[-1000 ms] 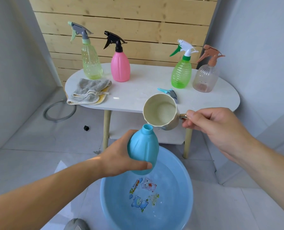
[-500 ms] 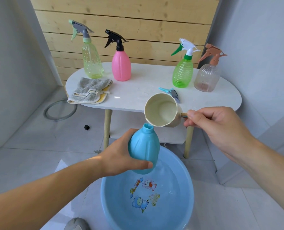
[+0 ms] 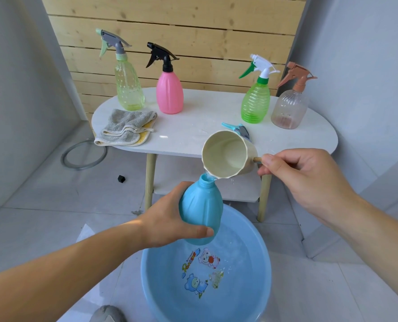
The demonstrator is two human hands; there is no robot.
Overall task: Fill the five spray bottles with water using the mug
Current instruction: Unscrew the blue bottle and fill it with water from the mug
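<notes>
Water runs from the lip of the mug (image 3: 228,156) into the open neck of the blue bottle (image 3: 201,212). A moment ago the mug was less tipped and sat a shade higher, with no stream showing. By my reading, the pour for this bottle has only just begun. The left hand (image 3: 167,219) wraps the bottle's belly and holds it tilted above the basin (image 3: 151,287), so drips fall back into the water. The right hand (image 3: 302,173) is closed round the mug's wooden handle. The bottle's trigger head (image 3: 237,130) lies on the table (image 3: 193,133) behind the mug. Four capped bottles stand there too, and their fill levels are hard to judge.
</notes>
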